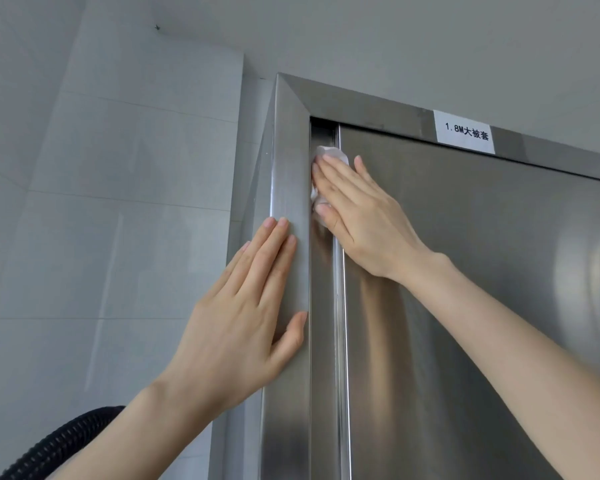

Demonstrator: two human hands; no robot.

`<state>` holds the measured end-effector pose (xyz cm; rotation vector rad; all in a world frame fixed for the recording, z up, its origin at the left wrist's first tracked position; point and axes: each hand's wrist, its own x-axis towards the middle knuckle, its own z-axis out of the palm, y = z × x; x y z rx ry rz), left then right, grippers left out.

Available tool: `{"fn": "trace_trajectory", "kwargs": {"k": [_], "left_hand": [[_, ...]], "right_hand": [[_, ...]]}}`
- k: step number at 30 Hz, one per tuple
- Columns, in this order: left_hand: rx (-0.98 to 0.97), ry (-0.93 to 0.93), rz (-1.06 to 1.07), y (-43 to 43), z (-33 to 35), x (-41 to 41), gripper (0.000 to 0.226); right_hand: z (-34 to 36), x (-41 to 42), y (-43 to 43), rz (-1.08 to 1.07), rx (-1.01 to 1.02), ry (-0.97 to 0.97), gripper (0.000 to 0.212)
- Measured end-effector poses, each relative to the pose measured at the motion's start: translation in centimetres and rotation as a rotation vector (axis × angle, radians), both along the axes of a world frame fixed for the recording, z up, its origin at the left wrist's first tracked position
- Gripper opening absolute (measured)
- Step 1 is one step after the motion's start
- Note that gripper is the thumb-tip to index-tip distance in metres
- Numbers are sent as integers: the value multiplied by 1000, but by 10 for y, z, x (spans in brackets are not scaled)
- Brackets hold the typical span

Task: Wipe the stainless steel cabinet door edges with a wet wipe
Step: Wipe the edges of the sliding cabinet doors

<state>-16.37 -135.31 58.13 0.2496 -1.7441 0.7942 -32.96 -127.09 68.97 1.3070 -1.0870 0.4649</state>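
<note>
1. The wet wipe (330, 154) is being pinned beneath the fingers of the right hand (364, 216). It is being pushed into the recessed channel between the cabinet frame (290, 174) and the left edge of the cabinet door (482, 289), just below the upper corner. White folds are being left exposed above the fingertips and along the side of the hand nearest the frame. How much of the wipe is lying under the palm cannot be told.
2. The right hand is being held high, with its forearm reaching up from the lower right. Its back is being turned toward the camera, and its fingers are being pointed up and to the left across the door's edge.
3. Its fingers are being kept straight and close together. The wipe is being pressed flat rather than gripped.
4. The left hand (243, 313) is being laid flat on the front face of the frame, lower down. Its fingers are being kept straight, its thumb is being rested near the frame's inner edge, and nothing is being held.
5. A white label (464, 132) is being displayed on the top rail. A tiled wall (118, 202) is standing to the left, and a black ribbed hose (59, 441) is showing at the lower left.
</note>
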Motion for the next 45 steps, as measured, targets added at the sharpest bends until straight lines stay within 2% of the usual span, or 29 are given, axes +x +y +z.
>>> {"fn": "trace_trajectory", "kwargs": {"k": [6,13,18,23,27,30,35,41,45], "left_hand": [[23,-8,-14,2,-20,-3,67],[39,-14,-31,3,-26,-3,67],[64,1,-51,3,-30,-5,68],[92,-12,-46,8,-37,-2,66],[110,-43,-38,8,-52,1,66],[127,-32,-42,9,-55,1,65],[158,-35,-62,11,-71,-1,67],[147,-27,-71,10,-84,-2,69],[166,-56,-71,13,-102,1,69]], "right_hand": [[12,-2,7,46,-12,19,40],[-44,-9,6,81,-15,98,41],[-22,-1,0,216,-47,-49,32],[-87,-7,-2,308,-44,17,28],[-87,-12,1,324,-70,89,23],[-90,-9,-1,359,-81,60,24],[-138,-11,-1,358,-47,48,26],[-118,-8,-5,356,-98,9,27],[-170,-8,-2,343,-62,6,27]]}}
